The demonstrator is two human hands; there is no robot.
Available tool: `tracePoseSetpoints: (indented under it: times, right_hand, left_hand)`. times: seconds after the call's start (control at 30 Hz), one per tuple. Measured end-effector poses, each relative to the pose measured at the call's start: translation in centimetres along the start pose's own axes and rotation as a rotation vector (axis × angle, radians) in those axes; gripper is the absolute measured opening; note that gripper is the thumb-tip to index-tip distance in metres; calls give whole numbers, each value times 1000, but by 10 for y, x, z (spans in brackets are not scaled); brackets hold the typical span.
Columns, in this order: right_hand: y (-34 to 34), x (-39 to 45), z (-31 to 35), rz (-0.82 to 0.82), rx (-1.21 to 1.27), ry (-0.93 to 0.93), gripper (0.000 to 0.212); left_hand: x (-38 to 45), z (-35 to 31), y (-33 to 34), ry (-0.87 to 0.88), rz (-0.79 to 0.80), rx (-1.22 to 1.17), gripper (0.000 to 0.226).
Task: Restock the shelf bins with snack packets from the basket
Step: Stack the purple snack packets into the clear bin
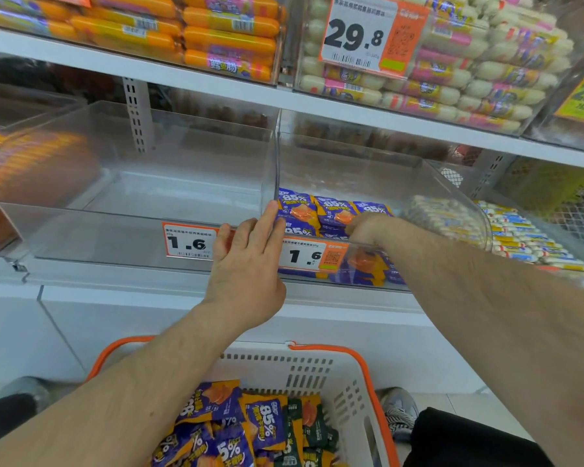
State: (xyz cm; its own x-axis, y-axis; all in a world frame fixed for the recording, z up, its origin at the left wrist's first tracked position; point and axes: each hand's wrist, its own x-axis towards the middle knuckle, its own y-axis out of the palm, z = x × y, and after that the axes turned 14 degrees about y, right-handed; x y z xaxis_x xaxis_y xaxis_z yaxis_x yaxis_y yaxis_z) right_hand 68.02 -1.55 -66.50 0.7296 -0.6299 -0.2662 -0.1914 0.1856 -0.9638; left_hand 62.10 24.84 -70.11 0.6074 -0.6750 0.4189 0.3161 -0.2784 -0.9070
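Reaching over the front lip of the clear bin, your right hand rests among the purple snack packets stacked inside; its fingers are tucked out of sight behind the wrist, so you cannot tell whether they pinch a packet or merely press on the pile. Your left hand lies flat and spread, fingers straight, against the divider where this bin meets the bare bin to its left, just above the price tags. Keep that left palm steadying the front while you square the packets face-forward and push them toward the back, so new ones fit in front. More purple and dark green packets wait in the basket below your forearms, well apart from the bins
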Motion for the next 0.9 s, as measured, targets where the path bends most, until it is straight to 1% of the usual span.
tracePoseSetpoints:
  times: [0.17,0.33,0.4,0.47,0.5,0.53,0.57,0.6,0.63,0.67,0.7,0.73,0.77,0.8,0.83,0.87,0.9]
  right_hand:
    - [3,3,0,-28,-9,-40,30]
    - [0,-9,2,-36,57,-33,25]
    - [-1,-12,1,-51,111,-28,22]
    - [-5,-18,2,-54,155,0,20]
    - [-8,-25,3,-95,170,13,15]
    - [-10,-34,4,-218,188,10,12]
    - [-10,-43,4,-430,226,-25,12]
    - [-8,-54,3,-703,288,-129,9]
    - [-4,-68,3,-963,359,-295,8]
    - [5,-84,4,-1144,408,-457,9]
    - [19,-98,4,-1231,451,-593,10]
    - [38,-111,6,-1226,491,-689,9]
    - [62,-120,8,-1158,540,-740,8]
    - [88,-129,10,-1046,585,-754,6]
    - [117,-136,11,-904,620,-730,7]
    - [144,-143,11,-725,625,-672,7]
    - [171,-148,12,-520,596,-577,7]
  left_hand:
    - [-1,1,0,-3,-10,-2,90]
    - [0,0,0,9,-9,-44,90]
    - [-1,0,2,8,-49,-61,90]
    - [-4,-2,3,35,-158,-83,85]
    - [-6,-5,3,62,-240,-95,79]
    - [-8,-7,4,102,-324,-114,71]
    - [-10,-9,3,157,-379,-143,62]
    - [-12,-11,0,217,-387,-185,54]
    - [-14,-13,-4,274,-320,-243,45]
    - [-17,-12,-7,303,-162,-309,40]
    - [-22,-9,-5,299,75,-345,38]
    - [-27,-4,-2,276,336,-336,40]
    - [-32,1,3,241,589,-311,42]
    - [-40,5,8,211,793,-284,42]
    - [-46,9,13,201,926,-256,40]
    - [-53,11,19,201,995,-245,38]
    - [-57,12,23,201,1017,-255,37]
